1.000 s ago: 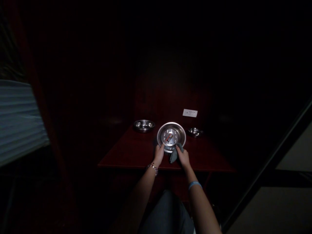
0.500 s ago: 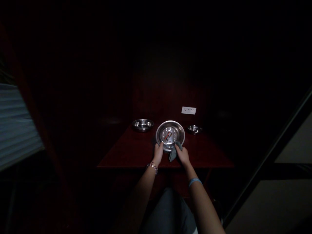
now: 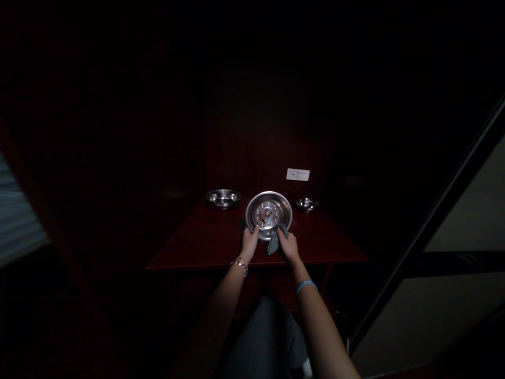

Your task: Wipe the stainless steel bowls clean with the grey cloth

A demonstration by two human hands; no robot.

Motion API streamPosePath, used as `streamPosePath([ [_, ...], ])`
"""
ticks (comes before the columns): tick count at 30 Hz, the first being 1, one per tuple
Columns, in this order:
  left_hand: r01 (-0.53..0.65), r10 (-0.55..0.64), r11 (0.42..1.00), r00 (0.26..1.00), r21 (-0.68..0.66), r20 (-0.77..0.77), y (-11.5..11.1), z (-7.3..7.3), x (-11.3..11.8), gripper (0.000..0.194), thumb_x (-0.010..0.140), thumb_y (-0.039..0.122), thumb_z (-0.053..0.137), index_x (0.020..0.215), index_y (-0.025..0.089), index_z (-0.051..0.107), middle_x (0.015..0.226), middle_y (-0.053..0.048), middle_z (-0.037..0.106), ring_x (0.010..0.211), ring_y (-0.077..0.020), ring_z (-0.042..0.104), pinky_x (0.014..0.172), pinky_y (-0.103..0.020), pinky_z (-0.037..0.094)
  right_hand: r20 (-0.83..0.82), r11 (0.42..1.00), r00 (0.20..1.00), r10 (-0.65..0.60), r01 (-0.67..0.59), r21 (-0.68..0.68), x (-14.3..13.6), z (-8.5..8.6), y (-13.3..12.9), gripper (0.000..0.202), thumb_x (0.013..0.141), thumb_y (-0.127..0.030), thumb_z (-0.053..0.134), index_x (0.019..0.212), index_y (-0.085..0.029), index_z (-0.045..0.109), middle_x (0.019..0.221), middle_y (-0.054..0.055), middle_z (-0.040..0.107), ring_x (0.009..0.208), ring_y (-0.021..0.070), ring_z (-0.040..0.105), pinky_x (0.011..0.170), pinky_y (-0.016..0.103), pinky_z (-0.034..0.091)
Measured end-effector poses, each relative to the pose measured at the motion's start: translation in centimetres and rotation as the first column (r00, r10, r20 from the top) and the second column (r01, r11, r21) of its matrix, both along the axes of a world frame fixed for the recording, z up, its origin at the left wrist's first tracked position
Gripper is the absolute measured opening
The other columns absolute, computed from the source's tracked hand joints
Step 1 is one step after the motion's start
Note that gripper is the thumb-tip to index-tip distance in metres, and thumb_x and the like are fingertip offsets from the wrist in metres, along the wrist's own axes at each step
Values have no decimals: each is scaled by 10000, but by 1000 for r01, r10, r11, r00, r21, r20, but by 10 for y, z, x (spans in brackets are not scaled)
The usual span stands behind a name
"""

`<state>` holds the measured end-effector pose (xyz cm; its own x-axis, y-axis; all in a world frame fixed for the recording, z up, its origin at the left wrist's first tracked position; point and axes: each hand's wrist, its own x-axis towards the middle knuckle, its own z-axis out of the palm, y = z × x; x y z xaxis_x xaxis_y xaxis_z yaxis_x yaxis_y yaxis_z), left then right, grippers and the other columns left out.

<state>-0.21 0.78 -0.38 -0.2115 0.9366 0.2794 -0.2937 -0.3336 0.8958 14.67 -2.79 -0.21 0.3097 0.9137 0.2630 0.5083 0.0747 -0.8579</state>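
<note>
A shiny metal basin is held tilted over the table, its inside facing me. On its bottom shows a small label in orange, black and pale colours. My left hand grips the lower left rim, thumb on the inner side. At the lower right rim, my right hand pinches a grey-green cloth against the basin; part of the cloth hangs below the rim. The fingers behind the basin are hidden.
A wide metal basin stands at the back left of the dark red table, and a smaller metal bowl at the back right. A white socket panel is on the wall behind. The surroundings are very dark.
The view has turned slightly, so everything sits a little further left and higher. The cloth has shifted slightly along the lower right rim with my right hand. Both hands keep their hold.
</note>
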Motion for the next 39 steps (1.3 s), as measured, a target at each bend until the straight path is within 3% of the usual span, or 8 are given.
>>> streamPosePath([
  [15, -1, 2, 1000, 999, 24, -49, -3, 1, 0, 236, 748, 244, 666, 948, 119, 681, 1022, -113, 733, 1005, -254, 661, 966, -391, 465, -9, 1000, 1000, -13, 13, -4, 1, 0, 2, 444, 860, -525, 468, 796, -174, 732, 823, 104, 740, 843, 228, 695, 709, 249, 480],
  [26, 4, -3, 1000, 996, 11, -91, 0, -3, 1, 237, 743, 236, 679, 955, 129, 674, 1037, -117, 728, 995, -238, 662, 958, -385, 467, -9, 999, 999, -32, 32, 9, 0, -1, 2, 479, 864, -550, 428, 748, -180, 708, 763, 91, 725, 782, 225, 689, 633, 238, 465],
  [39, 4, -3, 1000, 998, 20, -66, -4, 4, 1, 241, 716, 206, 694, 948, 142, 681, 1015, -104, 732, 1050, -261, 649, 999, -401, 445, -1, 1000, 1000, -29, 29, 1, 0, 0, 1, 488, 864, -553, 424, 706, -184, 703, 721, 88, 713, 736, 221, 680, 629, 248, 467],
])
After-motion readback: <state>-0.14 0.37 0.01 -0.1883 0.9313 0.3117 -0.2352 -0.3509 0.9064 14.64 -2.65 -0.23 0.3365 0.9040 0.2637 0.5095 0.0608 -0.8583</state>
